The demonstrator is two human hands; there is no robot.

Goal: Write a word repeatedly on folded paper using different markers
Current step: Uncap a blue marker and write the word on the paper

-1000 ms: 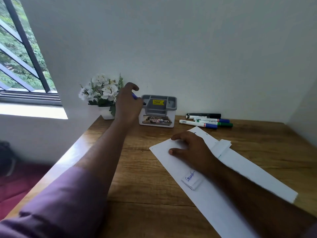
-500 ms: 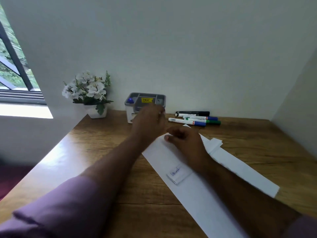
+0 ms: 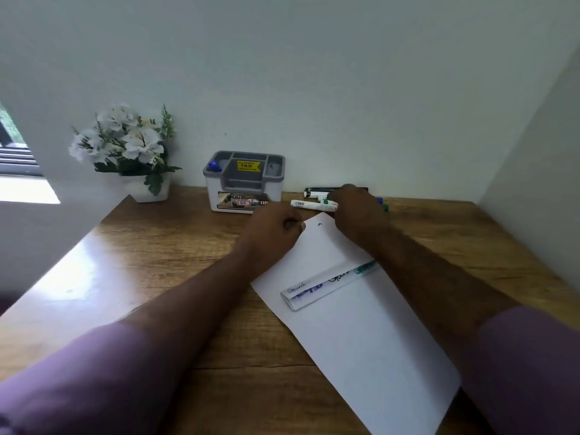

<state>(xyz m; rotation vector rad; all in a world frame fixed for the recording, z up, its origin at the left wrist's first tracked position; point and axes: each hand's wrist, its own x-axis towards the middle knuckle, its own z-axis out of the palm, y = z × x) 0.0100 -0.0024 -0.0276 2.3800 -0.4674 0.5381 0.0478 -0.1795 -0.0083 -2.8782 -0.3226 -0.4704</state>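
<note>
A white paper sheet (image 3: 361, 340) lies slanted on the wooden desk (image 3: 163, 246). Its folded strip (image 3: 317, 288) shows the word written in blue, black and green. My left hand (image 3: 276, 229) rests with curled fingers on the sheet's far corner and holds nothing. My right hand (image 3: 359, 211) reaches over the row of markers (image 3: 309, 204) by the wall, fingertips on them. Whether it grips one is hidden. A black marker (image 3: 317, 191) lies at the back of the row. A blue marker (image 3: 214, 167) stands in the grey organizer (image 3: 244, 186).
A white pot of white flowers (image 3: 131, 152) stands at the desk's back left. A window ledge (image 3: 22, 189) is on the left. White walls close the desk at the back and right.
My left hand came back from the organizer, leaving the blue marker there, and settled on the paper's corner. My right hand left the paper and reached to the markers, uncovering the folded strip.
</note>
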